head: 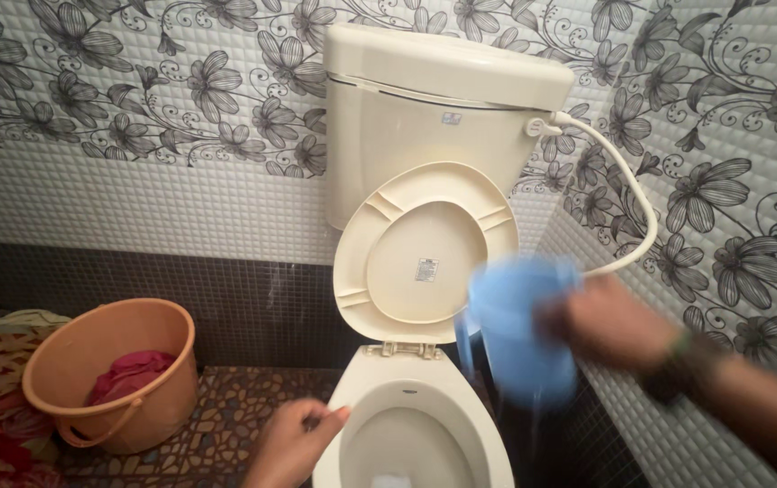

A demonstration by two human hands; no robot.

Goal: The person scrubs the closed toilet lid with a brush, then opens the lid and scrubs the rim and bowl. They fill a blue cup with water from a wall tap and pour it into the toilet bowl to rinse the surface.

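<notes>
Right hand: the right hand [610,321] is closed around a blue plastic mug [519,325], which is held in the air above the right side of the toilet bowl [407,434]; both are blurred by motion.
Left hand: the left hand [294,443] is loosely curled, with the fingertips laid on the left rim of the bowl; nothing is gripped by it.
Mug: it is seen just right of the raised seat lid [420,253], partly overlapping the lid's edge, well above the rim.
Toilet: a cream cistern [434,117] is set against the flower-patterned tiled wall [135,99], and the lid is leant back against it.
Hose: a white hose [632,190] is looped from the cistern's right side down behind the mug.
Floor: an orange bucket [113,370] holding pink cloth [131,375] is stood on the pebble-patterned floor [235,416], well left of the bowl.
</notes>
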